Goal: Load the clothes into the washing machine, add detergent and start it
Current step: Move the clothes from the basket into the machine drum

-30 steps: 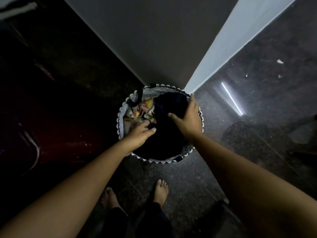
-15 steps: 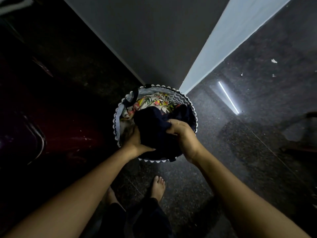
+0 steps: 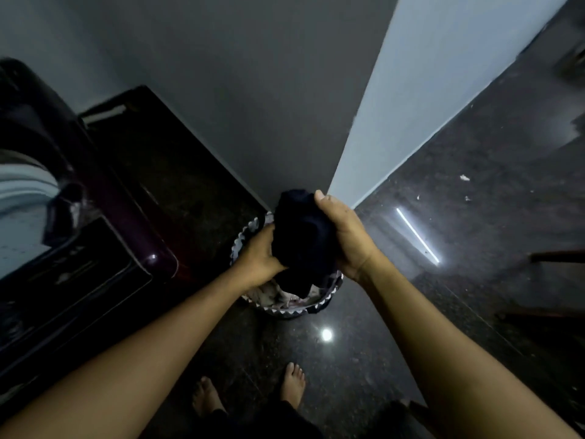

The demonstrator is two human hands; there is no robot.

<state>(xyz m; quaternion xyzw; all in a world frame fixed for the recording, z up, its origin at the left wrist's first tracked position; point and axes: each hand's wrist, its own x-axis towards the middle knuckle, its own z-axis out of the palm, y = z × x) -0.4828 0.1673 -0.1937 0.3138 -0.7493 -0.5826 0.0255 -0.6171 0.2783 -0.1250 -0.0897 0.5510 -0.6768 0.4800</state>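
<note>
Dark navy cloth [image 3: 302,239] is bunched between both hands above the laundry basket [image 3: 319,307] on the floor. Left hand [image 3: 258,258] and right hand [image 3: 346,234] are each closed around it, beside the washing machine [image 3: 95,248].

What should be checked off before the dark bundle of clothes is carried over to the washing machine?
1. Both hands on the load: ok. Left hand and right hand clamp the dark clothes from either side.
2. Bundle clear of the laundry basket: cannot tell; its lower end hangs at the rim.
3. Nothing trailing: not ok, a dark tail droops below the hands.
4. Washing machine within reach: ok, it stands just left of the basket.
5. Drum open: cannot tell; the left edge is dark and blurred.
6. Basket emptied: not ok, light fabric remains inside.
</note>
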